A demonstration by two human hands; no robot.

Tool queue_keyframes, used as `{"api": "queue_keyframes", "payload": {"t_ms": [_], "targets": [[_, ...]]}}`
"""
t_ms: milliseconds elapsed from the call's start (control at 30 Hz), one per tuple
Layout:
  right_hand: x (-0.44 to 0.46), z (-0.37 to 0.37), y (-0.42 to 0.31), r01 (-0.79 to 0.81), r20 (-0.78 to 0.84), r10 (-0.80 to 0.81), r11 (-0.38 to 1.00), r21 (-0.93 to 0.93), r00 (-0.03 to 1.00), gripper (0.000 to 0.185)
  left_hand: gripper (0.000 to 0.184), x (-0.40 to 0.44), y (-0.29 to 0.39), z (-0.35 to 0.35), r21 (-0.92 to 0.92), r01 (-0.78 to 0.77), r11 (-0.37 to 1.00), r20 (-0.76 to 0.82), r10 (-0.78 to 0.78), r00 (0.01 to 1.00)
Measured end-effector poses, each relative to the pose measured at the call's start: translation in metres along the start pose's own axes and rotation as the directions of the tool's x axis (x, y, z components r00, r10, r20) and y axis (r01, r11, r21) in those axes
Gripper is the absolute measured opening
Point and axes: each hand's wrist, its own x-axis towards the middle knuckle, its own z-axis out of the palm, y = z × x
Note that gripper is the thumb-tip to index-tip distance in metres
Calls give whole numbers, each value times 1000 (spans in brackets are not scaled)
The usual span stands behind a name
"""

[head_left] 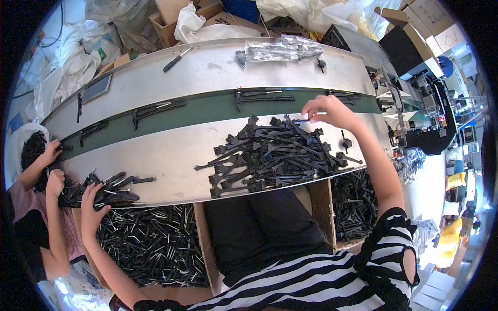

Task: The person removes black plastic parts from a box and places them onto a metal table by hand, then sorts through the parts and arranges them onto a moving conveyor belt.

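My left hand (pixel 92 210) is at the left, its fingers stretched and the thumb apart, over a small heap of black-handled screwdrivers (pixel 122 189) at the table's front edge. My right hand (pixel 329 110) is at the far edge of a large pile of small black brushes (pixel 275 153). Its fingers are pinched on a thin dark brush (pixel 302 122), partly hidden by the fingertips.
A green conveyor belt (pixel 207 108) carries spaced groups of brushes and screwdrivers. Boxes of screwdrivers (pixel 150 243) and brushes (pixel 355 205) stand below the table edge. A co-worker's hands (pixel 53 166) are at the far left. A plastic-wrapped bundle (pixel 280 51) and a loose screwdriver (pixel 177 59) lie beyond.
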Motion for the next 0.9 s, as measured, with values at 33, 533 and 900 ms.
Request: {"api": "queue_keyframes", "payload": {"t_ms": [33, 533, 900], "targets": [[2, -2, -1, -8, -40, 8, 1000, -4, 999, 23, 47, -6, 16, -2, 23, 10, 1000, -43, -9, 999], [17, 37, 49, -156, -260, 65, 924, -349, 963, 26, 94, -152, 93, 173, 78, 258, 963, 308, -269, 912], [10, 34, -2, 257, -73, -304, 894, -368, 950, 30, 112, -152, 107, 205, -16, 582, 813, 395, -530, 751]]}}
